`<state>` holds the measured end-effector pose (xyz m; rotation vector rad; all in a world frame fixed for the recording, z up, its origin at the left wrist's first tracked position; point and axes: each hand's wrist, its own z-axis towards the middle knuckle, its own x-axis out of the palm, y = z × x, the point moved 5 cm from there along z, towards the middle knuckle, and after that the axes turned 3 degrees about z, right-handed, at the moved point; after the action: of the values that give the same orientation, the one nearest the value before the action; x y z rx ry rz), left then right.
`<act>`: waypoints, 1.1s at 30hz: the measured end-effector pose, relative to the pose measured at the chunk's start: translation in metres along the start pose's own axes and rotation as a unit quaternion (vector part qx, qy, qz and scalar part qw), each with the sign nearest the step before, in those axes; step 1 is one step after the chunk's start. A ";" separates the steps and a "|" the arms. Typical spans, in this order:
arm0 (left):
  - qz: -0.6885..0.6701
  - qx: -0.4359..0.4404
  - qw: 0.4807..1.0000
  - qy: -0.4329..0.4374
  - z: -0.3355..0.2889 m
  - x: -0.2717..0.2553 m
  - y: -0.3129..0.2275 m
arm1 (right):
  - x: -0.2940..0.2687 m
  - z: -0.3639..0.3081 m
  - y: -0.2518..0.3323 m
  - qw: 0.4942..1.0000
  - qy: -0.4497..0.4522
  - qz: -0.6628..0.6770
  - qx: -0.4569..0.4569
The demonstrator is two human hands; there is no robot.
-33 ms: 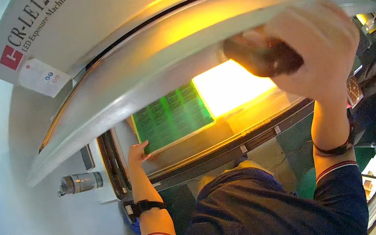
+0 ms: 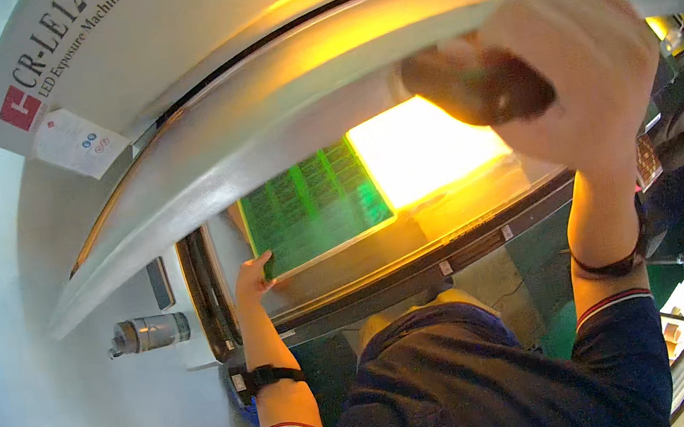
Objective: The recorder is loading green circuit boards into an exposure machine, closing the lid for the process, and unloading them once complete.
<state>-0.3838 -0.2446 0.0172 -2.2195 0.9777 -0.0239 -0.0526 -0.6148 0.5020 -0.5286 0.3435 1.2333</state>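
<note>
A: Head view, then. What is the right hand (image 2: 582, 70) doing?

B: It is up at one o'clock, curled tight around a dark handle (image 2: 475, 85) on the edge of the raised lid (image 2: 268, 107). The forearm rises straight from the lower edge, with a dark band at the wrist and a navy sleeve below it.

A: And the left hand (image 2: 251, 277)?

B: Near seven o'clock of the centre, fingers loosely spread and fairly flat. The fingertips touch the near left corner of the green board (image 2: 310, 205). Whether it pinches the edge or only rests on it, I cannot tell. That forearm also reaches up from below, a black watch on the wrist.

A: Where does the board lie?

B: Flat on the machine's bed (image 2: 368, 259) under the lid, just left of a bright yellow-lit panel (image 2: 427, 148) at the centre. The two sit side by side.

A: Anything else?

B: A small metal cylinder (image 2: 148, 333) at nine o'clock, on the grey machine's side, well apart from both hands.
</note>
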 end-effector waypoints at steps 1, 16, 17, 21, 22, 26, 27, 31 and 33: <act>0.007 -0.003 1.000 0.000 -0.006 0.007 0.002 | 0.002 0.006 -0.002 1.000 0.002 -0.001 0.007; -0.031 0.281 0.889 0.361 -0.153 0.043 -0.021 | 0.106 -0.333 0.152 0.444 0.084 0.407 0.794; -0.024 0.278 0.881 0.382 -0.156 0.041 -0.018 | 0.098 -0.331 0.191 0.278 0.003 0.509 0.815; 0.110 0.270 0.839 0.460 -0.145 0.062 0.021 | 0.022 -0.408 0.271 0.305 -0.095 0.377 0.869; 0.146 0.282 0.831 0.456 -0.139 0.074 0.033 | -0.002 -0.423 0.289 0.349 -0.114 0.314 0.875; 0.135 0.297 0.835 0.443 -0.165 0.107 0.050 | -0.090 -0.455 0.372 0.438 -0.175 0.118 0.874; 0.139 0.289 0.834 0.450 -0.143 0.101 0.066 | -0.108 -0.445 0.393 0.447 -0.183 0.081 0.872; 0.114 0.202 0.869 0.437 -0.130 0.119 0.116 | -0.186 -0.488 0.499 0.359 -0.394 0.010 0.846; 0.182 0.213 0.844 0.458 -0.130 0.127 0.144 | -0.207 -0.500 0.555 0.315 -0.469 -0.020 0.825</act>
<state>-0.4216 -0.4727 -0.0045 -1.5226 1.6754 -1.1024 -0.6275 -0.9275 0.0863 1.9615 0.3646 0.3521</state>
